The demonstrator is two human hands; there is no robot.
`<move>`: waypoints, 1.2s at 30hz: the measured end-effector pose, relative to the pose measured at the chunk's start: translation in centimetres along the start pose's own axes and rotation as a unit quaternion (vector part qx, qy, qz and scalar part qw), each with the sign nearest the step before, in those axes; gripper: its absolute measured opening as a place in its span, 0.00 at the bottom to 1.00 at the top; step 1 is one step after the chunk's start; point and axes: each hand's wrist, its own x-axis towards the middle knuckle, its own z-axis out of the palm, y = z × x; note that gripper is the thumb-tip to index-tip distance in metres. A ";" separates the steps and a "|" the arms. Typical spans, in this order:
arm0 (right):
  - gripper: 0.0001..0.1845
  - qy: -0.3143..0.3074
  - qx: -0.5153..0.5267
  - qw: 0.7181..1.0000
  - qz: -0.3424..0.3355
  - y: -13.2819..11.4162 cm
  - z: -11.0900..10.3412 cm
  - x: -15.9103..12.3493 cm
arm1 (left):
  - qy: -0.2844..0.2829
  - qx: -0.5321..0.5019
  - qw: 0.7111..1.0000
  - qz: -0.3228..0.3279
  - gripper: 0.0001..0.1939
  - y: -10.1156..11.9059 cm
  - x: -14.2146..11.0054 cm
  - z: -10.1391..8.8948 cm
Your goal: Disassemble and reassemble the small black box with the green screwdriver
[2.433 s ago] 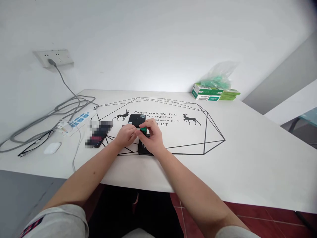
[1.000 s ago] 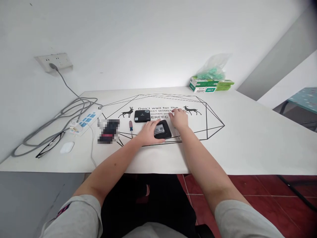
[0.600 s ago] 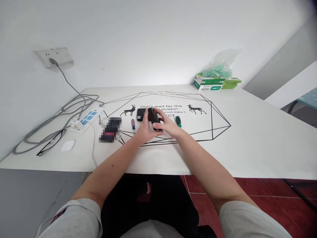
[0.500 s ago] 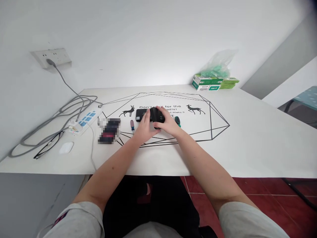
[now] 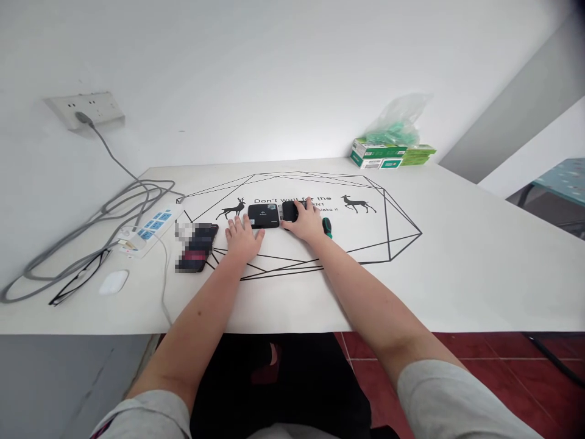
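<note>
While the left hand lies palm down on the white table, its fingers loosely spread, the right hand grips a black box from above, thumb at the near edge and fingers reaching over the far one. That box lies flat near the middle of the printed design — much of it hidden by the hand. Just beside it on the left sits a second box, also black and flat, close above the left hand's fingertips. Whether anything is under the left palm cannot be told.

Close in on the other side, a green and black handle lies right by the right hand, partly covered. To the left of the left hand is a phone, blurred over in blocks. Farther left, a power strip stands among loops of grey cable, with glasses and a white case near the table's front edge. Green and white cartons rest at the back right — well clear of both hands — under a clear plastic bag.
</note>
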 end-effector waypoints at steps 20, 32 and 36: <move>0.35 -0.020 -0.023 0.999 -0.024 0.6 0.9 -0.5 | -0.202 0.106 0.958 0.174 0.66 3.6 8.3 -3.4; 0.33 -0.026 -0.048 0.998 -0.028 -0.4 -1.5 -1.5 | -0.142 -0.131 0.970 0.151 0.70 4.3 -0.1 -5.7; 0.34 0.045 -0.085 0.993 0.064 0.9 -5.6 -1.9 | -0.158 -0.390 0.893 0.162 0.74 3.5 -2.9 -5.4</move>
